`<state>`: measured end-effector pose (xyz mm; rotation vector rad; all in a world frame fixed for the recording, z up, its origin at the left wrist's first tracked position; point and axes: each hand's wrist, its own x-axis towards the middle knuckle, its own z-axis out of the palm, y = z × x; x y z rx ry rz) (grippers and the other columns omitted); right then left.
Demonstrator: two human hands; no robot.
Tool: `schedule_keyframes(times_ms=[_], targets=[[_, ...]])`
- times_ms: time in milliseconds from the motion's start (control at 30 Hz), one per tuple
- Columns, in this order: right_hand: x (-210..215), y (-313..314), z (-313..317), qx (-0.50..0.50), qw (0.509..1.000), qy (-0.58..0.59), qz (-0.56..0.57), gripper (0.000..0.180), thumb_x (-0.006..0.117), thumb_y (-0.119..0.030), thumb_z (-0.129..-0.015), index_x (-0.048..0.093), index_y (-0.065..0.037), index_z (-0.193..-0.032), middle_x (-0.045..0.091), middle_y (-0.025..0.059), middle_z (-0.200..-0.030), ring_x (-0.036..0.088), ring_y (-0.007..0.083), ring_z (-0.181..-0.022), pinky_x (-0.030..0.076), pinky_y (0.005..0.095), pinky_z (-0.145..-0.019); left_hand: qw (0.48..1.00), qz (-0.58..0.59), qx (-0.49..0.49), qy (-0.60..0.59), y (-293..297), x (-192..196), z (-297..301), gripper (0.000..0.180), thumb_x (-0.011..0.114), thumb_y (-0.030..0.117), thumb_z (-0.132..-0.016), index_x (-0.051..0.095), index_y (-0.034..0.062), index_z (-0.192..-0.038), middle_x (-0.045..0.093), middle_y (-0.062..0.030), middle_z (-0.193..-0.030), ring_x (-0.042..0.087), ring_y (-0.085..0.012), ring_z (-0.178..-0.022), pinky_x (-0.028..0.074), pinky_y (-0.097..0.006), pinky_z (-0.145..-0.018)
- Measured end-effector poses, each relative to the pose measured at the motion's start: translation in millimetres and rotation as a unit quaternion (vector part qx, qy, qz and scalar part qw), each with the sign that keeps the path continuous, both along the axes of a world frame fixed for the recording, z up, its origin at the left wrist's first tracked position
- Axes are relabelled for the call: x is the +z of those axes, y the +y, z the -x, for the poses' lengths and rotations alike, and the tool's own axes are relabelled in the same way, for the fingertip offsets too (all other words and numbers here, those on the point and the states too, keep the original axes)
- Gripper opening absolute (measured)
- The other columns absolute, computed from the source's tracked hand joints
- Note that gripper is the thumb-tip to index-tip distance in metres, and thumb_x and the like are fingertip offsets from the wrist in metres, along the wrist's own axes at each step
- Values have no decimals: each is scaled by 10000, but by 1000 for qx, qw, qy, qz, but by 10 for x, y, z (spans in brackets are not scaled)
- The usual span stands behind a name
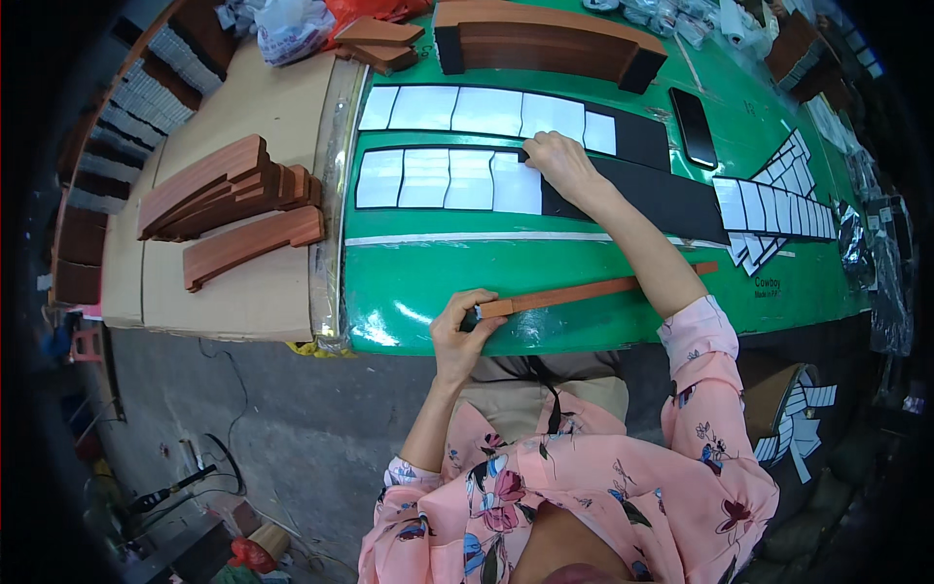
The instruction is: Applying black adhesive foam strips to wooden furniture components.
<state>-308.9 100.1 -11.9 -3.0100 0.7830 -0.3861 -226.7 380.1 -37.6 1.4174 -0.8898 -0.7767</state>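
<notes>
My left hand grips the near-left end of a reddish-brown wooden strip, which lies slanted over the table's front part, partly under my right forearm. Something small and dark shows at the strip's end between my fingers. My right hand is closed in a pinch at the nearer black sheet, where its white-faced pieces meet the bare black part. The fingertips partly hide what they pinch. Just beyond lies a second black sheet with white-faced pieces.
Curved wooden pieces are piled on the cardboard at left. At the far side stand a stack of curved wooden parts and plastic bags. A black phone and white-and-black cut sheets lie right on the green table.
</notes>
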Motion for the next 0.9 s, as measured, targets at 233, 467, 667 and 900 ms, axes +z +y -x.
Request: schedule_keyframes(times_ms=[233,467,667,900], targets=[[-172,124,11,30,992,-66,99,54,569,1,-700,590,4,-749,593,134,-765,615,257,-755,537,329,-615,996,68,14,-50,10,-30,12,335,720,-90,-681,615,-9,-989,633,-105,-983,596,-180,-913,469,-278,-799],[-57,-22,29,-174,976,-84,-102,216,473,-161,-835,643,-29,-821,647,196,-868,642,316,-771,517,434,-683,996,42,26,-71,-8,-44,27,321,717,-63,-697,617,-2,-996,639,-91,-968,597,-154,-886,463,-256,-772],[532,383,434,-150,737,-295,-589,269,421,-198,-969,528,22,-1079,623,97,-943,617,137,-832,529,260,-707,997,30,46,-63,-56,-61,3,293,762,36,-682,654,32,-955,649,-58,-874,575,-128,-715,452,-248,-643],[671,1377,681,-53,634,-279,-720,263,530,-84,-915,564,36,-1146,615,64,-942,604,125,-879,534,265,-761,997,57,37,-31,-39,-70,-6,284,760,50,-700,655,36,-963,654,-53,-895,575,-126,-739,455,-250,-671]])
